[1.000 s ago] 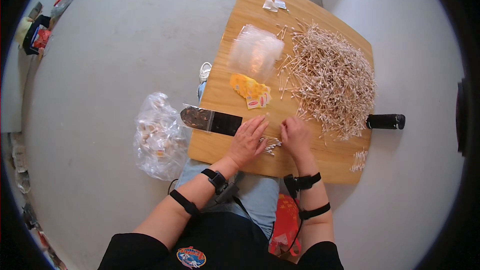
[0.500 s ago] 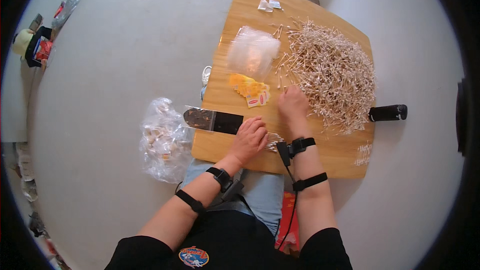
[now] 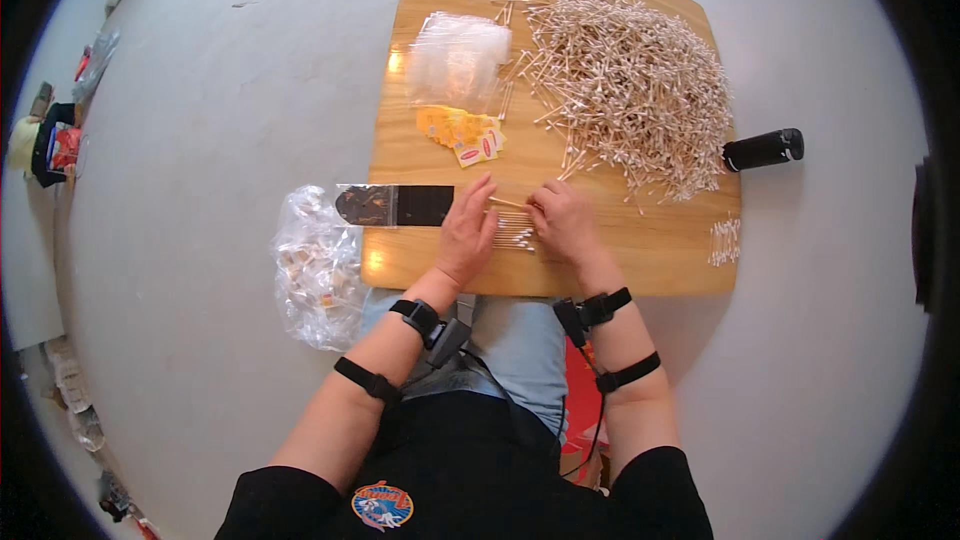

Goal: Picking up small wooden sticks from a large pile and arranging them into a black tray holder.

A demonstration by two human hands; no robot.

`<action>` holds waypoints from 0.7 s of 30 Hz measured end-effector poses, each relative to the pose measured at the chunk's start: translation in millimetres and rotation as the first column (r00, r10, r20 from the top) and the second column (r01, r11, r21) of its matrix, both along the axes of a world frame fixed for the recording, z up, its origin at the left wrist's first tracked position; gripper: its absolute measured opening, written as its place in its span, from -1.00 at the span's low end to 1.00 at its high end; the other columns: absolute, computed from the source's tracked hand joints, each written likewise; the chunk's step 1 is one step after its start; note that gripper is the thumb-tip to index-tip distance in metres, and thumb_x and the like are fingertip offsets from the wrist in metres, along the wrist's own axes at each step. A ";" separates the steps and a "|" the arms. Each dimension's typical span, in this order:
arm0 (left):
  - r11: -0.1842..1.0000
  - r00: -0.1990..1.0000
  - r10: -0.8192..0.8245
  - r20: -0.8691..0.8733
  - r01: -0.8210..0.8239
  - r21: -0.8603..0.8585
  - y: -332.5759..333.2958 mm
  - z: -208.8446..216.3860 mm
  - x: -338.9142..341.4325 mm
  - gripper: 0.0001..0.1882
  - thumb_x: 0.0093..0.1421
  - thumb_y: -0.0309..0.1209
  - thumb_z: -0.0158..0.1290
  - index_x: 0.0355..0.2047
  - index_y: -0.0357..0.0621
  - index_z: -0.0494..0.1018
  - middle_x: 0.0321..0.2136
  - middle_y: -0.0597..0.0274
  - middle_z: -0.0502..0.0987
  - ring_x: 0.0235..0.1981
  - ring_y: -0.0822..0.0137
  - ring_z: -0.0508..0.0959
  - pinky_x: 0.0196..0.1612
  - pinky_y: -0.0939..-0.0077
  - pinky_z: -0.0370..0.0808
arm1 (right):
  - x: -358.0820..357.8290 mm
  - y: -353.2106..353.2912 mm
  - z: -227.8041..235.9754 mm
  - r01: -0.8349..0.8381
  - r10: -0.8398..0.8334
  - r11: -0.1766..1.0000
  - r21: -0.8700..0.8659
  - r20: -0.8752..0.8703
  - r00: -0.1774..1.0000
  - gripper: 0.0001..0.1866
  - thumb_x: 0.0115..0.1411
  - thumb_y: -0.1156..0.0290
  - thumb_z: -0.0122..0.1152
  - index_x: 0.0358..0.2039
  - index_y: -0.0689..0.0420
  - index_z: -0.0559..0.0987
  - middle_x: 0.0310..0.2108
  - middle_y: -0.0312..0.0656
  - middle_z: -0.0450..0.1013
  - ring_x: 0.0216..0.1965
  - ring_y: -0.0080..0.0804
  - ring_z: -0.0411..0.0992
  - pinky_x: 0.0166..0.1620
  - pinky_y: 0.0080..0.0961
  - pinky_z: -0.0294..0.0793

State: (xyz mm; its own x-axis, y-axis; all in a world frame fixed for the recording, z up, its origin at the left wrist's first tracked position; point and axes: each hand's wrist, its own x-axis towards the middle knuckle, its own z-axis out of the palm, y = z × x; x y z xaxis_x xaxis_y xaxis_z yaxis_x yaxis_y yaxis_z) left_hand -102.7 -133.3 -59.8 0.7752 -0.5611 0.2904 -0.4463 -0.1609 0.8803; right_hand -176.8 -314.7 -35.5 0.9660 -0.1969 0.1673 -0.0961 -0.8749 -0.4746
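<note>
My right hand (image 3: 562,220) pinches one end of a cotton swab (image 3: 508,203), which lies crosswise and reaches toward my left hand. My left hand (image 3: 468,235) rests on the wooden table, fingers stretched out along the left ends of a row of cotton swabs (image 3: 515,231) laid side by side. Just left of those fingers lies a black strip (image 3: 425,206) in a clear plastic sleeve (image 3: 367,205); its right end meets my left hand. A big heap of loose cotton swabs (image 3: 630,85) spreads beyond my right hand.
Clear plastic bags (image 3: 458,58) and fanned yellow cards (image 3: 460,130) lie at the far left of the table (image 3: 650,265). A black cylinder (image 3: 765,149) juts past the right edge, near a small group of swabs (image 3: 724,240). A clear bag of bits (image 3: 318,270) hangs at the left edge.
My right hand has come from the heap's edge toward me, beside my left hand, and a swab now shows in its fingers. The left hand's fingers have straightened. The whole view has shifted.
</note>
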 end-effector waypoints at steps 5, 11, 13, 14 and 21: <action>0.984 0.966 -0.005 -0.257 -0.041 -0.174 0.4 -1.2 2.7 -0.57 0.39 -0.39 -0.14 0.23 -0.26 0.29 0.25 -0.07 0.32 0.29 0.06 0.31 0.32 0.32 0.21 | -17.1 7.1 -17.4 0.221 -0.268 0.872 0.437 0.049 0.962 -0.83 0.29 0.37 0.13 -0.30 0.22 0.57 -0.37 -0.10 0.45 -0.25 -0.14 0.45 -0.18 -0.31 0.47; 0.947 0.849 -0.059 -0.526 -0.119 -0.298 -12.3 -5.8 0.0 -0.46 0.49 -0.18 -0.30 0.31 -0.29 0.17 0.31 0.02 0.23 0.36 0.20 0.18 0.39 0.36 0.04 | -28.4 43.5 -35.1 0.157 -0.436 0.617 0.771 0.169 0.884 -0.60 0.48 0.28 -0.17 0.12 0.31 0.40 0.07 0.01 0.41 0.15 -0.19 0.36 0.25 -0.36 0.27; 0.931 0.809 -0.095 -0.580 -0.133 -0.339 -15.1 -6.9 -1.3 -0.43 0.50 -0.11 -0.33 0.34 -0.26 0.12 0.34 0.08 0.17 0.38 0.24 0.11 0.42 0.36 -0.03 | -22.4 51.7 -28.3 0.109 -0.452 0.551 0.827 0.186 0.872 -0.56 0.50 0.26 -0.25 0.20 0.31 0.32 0.18 0.01 0.33 0.24 -0.21 0.29 0.33 -0.36 0.18; 0.927 0.810 -0.115 -0.575 -0.121 -0.356 -17.0 -7.5 -2.5 -0.43 0.50 -0.10 -0.33 0.34 -0.25 0.12 0.34 0.09 0.17 0.38 0.24 0.11 0.42 0.35 -0.03 | -19.8 55.8 -27.1 0.109 -0.452 0.546 0.830 0.183 0.873 -0.56 0.50 0.26 -0.25 0.20 0.31 0.32 0.18 0.01 0.33 0.24 -0.21 0.29 0.33 -0.36 0.18; 0.884 0.809 -0.151 -0.569 -0.147 -0.444 -24.8 -18.7 -3.8 -0.44 0.50 -0.07 -0.34 0.32 -0.19 0.15 0.30 0.12 0.21 0.37 0.25 0.13 0.42 0.34 -0.01 | -14.3 60.4 -35.2 0.005 -0.469 0.416 0.909 0.210 0.858 -0.51 0.52 0.20 -0.31 0.25 0.31 0.24 0.22 0.03 0.27 0.31 -0.20 0.20 0.38 -0.33 0.11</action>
